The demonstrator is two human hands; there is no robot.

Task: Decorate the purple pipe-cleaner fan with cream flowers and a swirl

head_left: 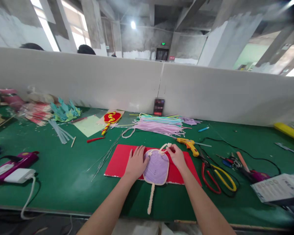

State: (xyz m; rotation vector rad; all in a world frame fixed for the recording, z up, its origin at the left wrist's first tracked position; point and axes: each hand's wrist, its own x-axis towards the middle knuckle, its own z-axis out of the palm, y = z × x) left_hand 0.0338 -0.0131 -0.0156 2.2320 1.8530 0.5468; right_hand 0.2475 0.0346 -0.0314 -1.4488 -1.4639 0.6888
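A lilac hand fan point(156, 168) with a cream rim and a twisted cream handle point(151, 199) lies on a red board point(120, 160). My left hand point(136, 161) rests flat on the board, fingers stretched, its thumb side touching the fan's left edge. At the fan's top right, my right hand point(176, 156) pinches a cream pipe cleaner point(163, 147) that curves up from the rim. A small pale flower shape sits at the pinched end, partly hidden by the fingertips. Another small cream shape point(150, 153) lies on the fan's upper left.
Behind the board are a bundle of pipe cleaners point(159, 125) and a red-and-yellow fan point(110, 119). A yellow glue gun point(189, 145) and red-and-yellow-handled pliers point(217, 178) lie to the right. Thin wires point(105, 156) and a purple power strip point(14, 164) are left. A white partition point(88, 78) stands behind.
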